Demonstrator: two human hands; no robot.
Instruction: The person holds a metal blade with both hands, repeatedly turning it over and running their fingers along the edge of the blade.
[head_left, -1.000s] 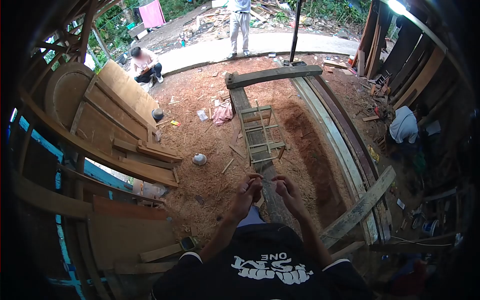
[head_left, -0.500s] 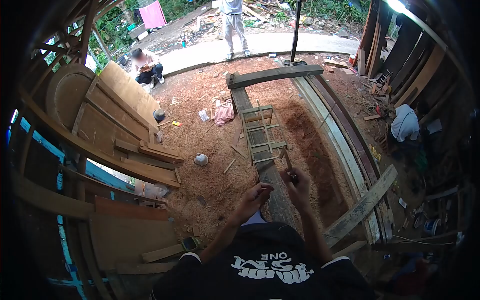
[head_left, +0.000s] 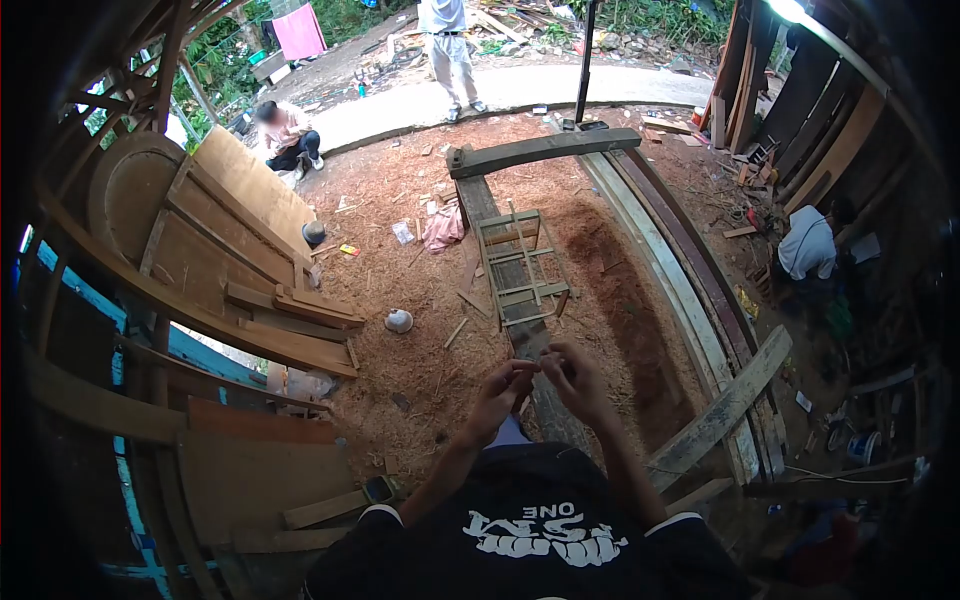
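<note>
My left hand (head_left: 497,398) and my right hand (head_left: 577,383) are close together in front of my body, above the long wooden beam (head_left: 556,412). The fingers of both are closed in a pinch, and whatever lies between them is too small to make out. Just beyond the hands, a small frame of thin wooden slats (head_left: 522,296) rests on the beam. Its crosspieces form a ladder-like shape, with one long slat lying lengthwise over them.
A cross timber (head_left: 545,152) lies over the beam's far end. Long planks (head_left: 660,270) run along the right, with a slanted board (head_left: 722,408) across them. Wooden panels (head_left: 240,235) lean at left. Shavings cover the ground. One person squats (head_left: 285,135), another stands (head_left: 452,60), a third crouches right (head_left: 808,245).
My right hand has moved left and turned inward, bringing its fingertips to my left hand. The stick-like piece seen at it before no longer shows there. The standing person has shifted slightly left.
</note>
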